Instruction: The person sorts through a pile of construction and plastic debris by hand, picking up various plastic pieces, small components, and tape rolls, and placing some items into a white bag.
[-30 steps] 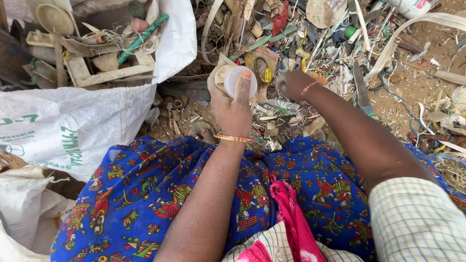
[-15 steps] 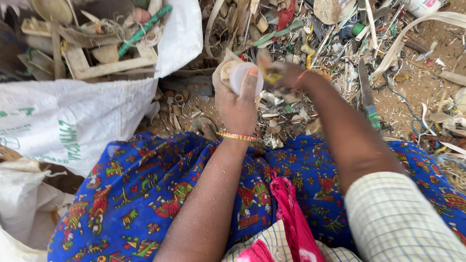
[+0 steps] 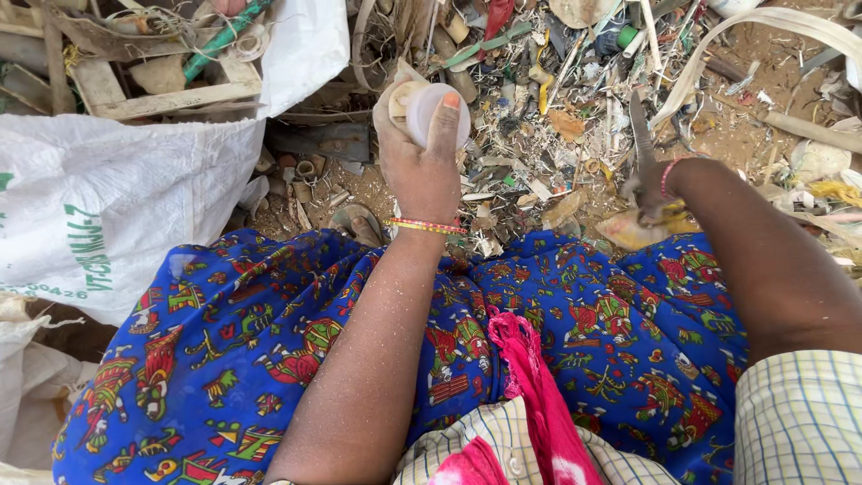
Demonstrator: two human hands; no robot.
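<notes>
My left hand (image 3: 420,162) is held out over my lap, closed round a small round white plastic container (image 3: 436,113) with a flat tan scrap behind it. My thumb lies across the container's top. My right hand (image 3: 654,190) has come down to the right, by my knee, and grips a yellowish piece (image 3: 669,214) of scrap at the edge of the debris. A long grey knife-like blade (image 3: 638,132) stands just above that hand; whether the hand holds it is unclear. I sit with a blue patterned cloth (image 3: 269,350) over my legs.
A heap of mixed scrap (image 3: 557,81), plastic bits, strips and wood, covers the ground ahead. A big white woven sack (image 3: 117,198) lies at the left, with wooden slats (image 3: 162,99) and a green tube behind it. A pale band (image 3: 754,27) curves at top right.
My right hand has left the container and swung down to the right, to the debris by my knee. My left hand still holds the white container, now turned with the thumb on top.
</notes>
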